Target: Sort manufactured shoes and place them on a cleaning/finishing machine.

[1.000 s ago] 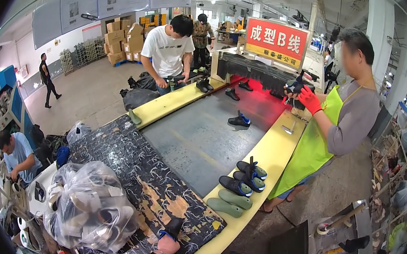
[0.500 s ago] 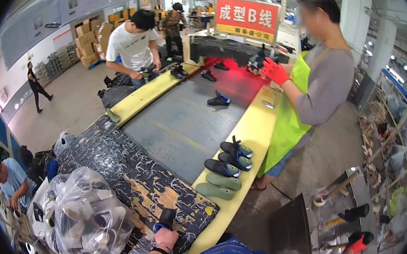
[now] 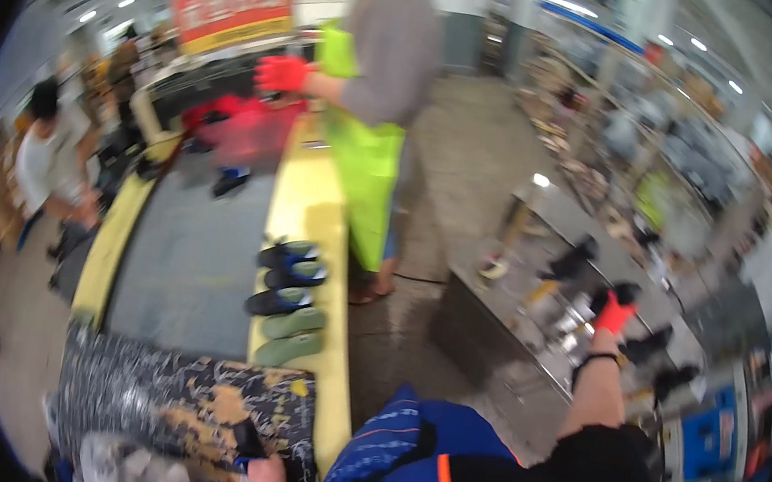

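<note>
My left hand (image 3: 267, 475), bare, is closed on a dark shoe (image 3: 247, 437) with blue lining, over the worn, dark-patterned tabletop (image 3: 145, 385). Far to the right, my right hand (image 3: 616, 314) wears a red glove and grips a black shoe-shaped form (image 3: 626, 292) above a metal bench (image 3: 523, 284). More black forms stand there, one (image 3: 574, 258) farther away and another (image 3: 648, 344) nearer. On the yellow ledge beside the conveyor sit several black shoes (image 3: 278, 301) with green insoles inside, and two loose green insoles (image 3: 290, 348). Motion blurs the view.
A grey conveyor belt (image 3: 187, 258) runs away from the tabletop, a shoe (image 3: 230, 181) on it. Across the yellow ledge (image 3: 331, 273) stands a co-worker in a lime apron (image 3: 355, 181) and red gloves. A clear plastic bag (image 3: 132, 468) lies at lower left. Cluttered shelves (image 3: 659, 147) line the right.
My view has swung right, so the conveyor and tabletop now sit farther left. My right arm shows more fully, its hand still at the black form. The left hand still holds the shoe.
</note>
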`<state>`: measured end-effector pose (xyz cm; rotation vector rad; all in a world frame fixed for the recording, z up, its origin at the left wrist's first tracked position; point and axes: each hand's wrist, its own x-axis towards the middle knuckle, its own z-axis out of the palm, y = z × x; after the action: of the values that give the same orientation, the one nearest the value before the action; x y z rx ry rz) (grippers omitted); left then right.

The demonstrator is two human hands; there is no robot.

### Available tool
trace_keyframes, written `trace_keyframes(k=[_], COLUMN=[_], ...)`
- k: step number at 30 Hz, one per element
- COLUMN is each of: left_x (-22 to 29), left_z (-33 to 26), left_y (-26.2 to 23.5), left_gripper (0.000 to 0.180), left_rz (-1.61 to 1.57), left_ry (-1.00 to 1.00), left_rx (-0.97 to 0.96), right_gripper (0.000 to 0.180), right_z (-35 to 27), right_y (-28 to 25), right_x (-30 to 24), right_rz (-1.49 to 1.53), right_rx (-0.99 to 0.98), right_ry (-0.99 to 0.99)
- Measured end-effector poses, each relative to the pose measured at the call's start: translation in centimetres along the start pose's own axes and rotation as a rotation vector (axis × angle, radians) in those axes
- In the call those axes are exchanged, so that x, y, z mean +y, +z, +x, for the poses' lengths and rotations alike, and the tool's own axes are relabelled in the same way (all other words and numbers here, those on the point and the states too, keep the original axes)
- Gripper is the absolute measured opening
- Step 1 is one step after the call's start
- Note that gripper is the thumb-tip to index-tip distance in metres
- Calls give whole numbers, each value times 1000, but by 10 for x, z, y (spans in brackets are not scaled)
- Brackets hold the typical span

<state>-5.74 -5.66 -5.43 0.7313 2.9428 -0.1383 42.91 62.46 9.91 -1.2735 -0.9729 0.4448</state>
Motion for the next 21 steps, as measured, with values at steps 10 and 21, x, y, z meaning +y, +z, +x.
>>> trace_keyframes(k=[10, 21], left_x=[23, -13], left_z=[48, 24], left_y=[-11, 22], left_gripper=[28, 33], left_rz=[29, 18], left_ry=[358, 130], left_rx=[-278, -158], right_gripper=[73, 60], right_z=[1, -29], right_y=[-39, 7], right_x=[-58, -84], right_rz=[-239, -567], right_rx=[177, -40], right_ry=[-247, -194])
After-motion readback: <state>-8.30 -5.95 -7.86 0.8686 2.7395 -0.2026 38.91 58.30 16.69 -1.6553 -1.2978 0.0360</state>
